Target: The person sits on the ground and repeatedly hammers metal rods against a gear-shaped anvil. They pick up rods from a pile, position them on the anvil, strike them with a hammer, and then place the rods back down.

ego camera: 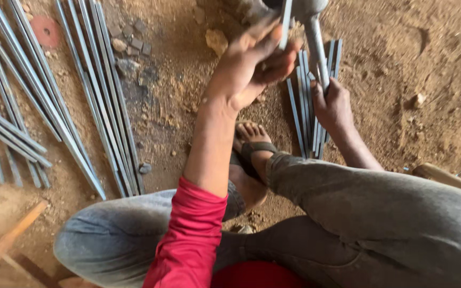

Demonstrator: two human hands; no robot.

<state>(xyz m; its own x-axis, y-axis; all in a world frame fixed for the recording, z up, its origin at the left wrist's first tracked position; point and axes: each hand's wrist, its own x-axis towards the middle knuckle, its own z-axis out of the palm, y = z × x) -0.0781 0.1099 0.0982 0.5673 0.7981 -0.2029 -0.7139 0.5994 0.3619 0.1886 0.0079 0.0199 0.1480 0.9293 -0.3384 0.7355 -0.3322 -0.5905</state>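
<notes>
Metal strip point(286, 21), thin and grey, is pinched upright between the thumb and fingers of the left hand point(252, 66), which is raised above the dirt floor point(401, 69) near the top of the view. Just beside it, a hammer point(316, 37) is gripped by the right hand point(333, 104), whose fingers are closed tightly around the lower end of the metal handle; the head is partly cut off by the top edge. A small bundle of similar strips point(301, 106) is laid on the ground under both hands, partly hidden by the right hand. A sandalled foot point(253, 149) is seen below the left wrist, between grey trouser legs point(380, 213). A red sleeve point(190, 240) covers the left forearm up to the middle. Well apart at the left, long rods point(102, 96) are spread in rows on the floor, with a rusty disc point(45, 30) and small stones point(129, 45) among them. A wooden piece point(6, 240) lies at the lower left.
</notes>
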